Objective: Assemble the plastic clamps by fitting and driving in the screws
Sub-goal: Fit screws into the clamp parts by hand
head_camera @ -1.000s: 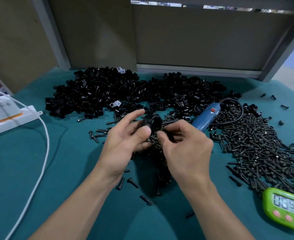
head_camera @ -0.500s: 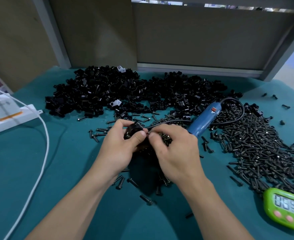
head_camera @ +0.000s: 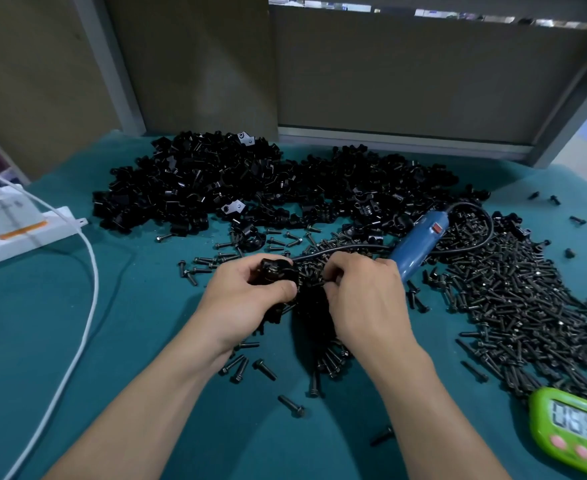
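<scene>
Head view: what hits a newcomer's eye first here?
A heap of black clamps fills the back of the teal table, and black screws spread down its right side. At centre the left hand grips one clamp, the right hand close beside it. A blue screwdriver lies just behind them; a green timer sits bottom right.

place: assembly workbench — clamp heap (head_camera: 250, 188); screw pile (head_camera: 513, 299); electric screwdriver (head_camera: 418, 242)
</scene>
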Motion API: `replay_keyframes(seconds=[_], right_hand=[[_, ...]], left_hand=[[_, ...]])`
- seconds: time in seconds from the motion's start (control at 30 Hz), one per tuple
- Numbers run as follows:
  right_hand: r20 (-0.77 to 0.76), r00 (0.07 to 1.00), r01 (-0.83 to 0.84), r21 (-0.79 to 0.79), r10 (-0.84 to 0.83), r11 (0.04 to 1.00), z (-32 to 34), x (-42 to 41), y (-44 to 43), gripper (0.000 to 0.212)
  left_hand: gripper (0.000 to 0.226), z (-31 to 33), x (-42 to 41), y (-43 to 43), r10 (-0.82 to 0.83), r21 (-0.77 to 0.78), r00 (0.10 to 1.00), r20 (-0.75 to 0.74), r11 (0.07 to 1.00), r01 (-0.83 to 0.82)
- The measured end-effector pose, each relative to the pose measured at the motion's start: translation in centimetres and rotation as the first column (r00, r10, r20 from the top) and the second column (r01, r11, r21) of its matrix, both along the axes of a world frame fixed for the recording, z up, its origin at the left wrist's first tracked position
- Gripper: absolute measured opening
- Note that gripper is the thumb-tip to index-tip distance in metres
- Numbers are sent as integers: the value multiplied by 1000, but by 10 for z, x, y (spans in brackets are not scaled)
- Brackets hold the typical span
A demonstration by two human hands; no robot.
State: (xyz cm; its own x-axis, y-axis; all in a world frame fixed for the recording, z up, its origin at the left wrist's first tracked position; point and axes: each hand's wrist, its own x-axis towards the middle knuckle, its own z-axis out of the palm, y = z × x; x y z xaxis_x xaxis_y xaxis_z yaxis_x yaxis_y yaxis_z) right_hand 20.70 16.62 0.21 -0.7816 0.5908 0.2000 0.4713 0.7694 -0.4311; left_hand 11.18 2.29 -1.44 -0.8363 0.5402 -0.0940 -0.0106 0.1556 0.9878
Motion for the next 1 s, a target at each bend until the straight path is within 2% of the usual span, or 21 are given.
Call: replay_keyframes(seconds=[0.13, 0.2, 0.23, 0.4, 0.5, 0.6, 0.7, 0.83, 1.0], right_hand=[[-306, 951, 20, -72, -41, 997, 2, 5, 1, 18], [-448, 892, 12, -105, -58, 994, 4, 8, -1, 17], [-469, 880, 16, -134, -78, 991, 4, 9, -2, 18], [-386, 915, 14, -267, -120, 964, 1, 8, -4, 25], [-282, 958, -11, -237, -58, 971, 3, 7, 0, 38], [-223, 974, -5, -218, -44, 976, 5, 7, 5, 40], [-269, 959, 12, -283, -91, 959, 7, 10, 9, 39], [-399, 906, -32, -398, -142, 917, 10, 14, 13, 31], [-460, 874, -71, -443, -159, 894, 13, 17, 11, 25]], left_hand=[[9, 2, 1, -1, -90, 73, 988, 125, 994, 81], [18, 2, 2, -1, -91, 81, 982, 167, 994, 78], [18, 2, 2, -1, -92, 87, 979, 181, 993, 77], [19, 6, 4, -1, -102, 119, 974, 200, 990, 79], [22, 6, 5, -2, -132, 124, 976, 173, 986, 111], [22, 8, 4, -3, -130, 130, 977, 172, 986, 108], [21, 8, 4, -3, -138, 134, 968, 208, 985, 112], [28, 11, 4, -4, -187, 219, 933, 309, 968, 122], [40, 11, 0, -8, -270, 292, 886, 376, 942, 163]])
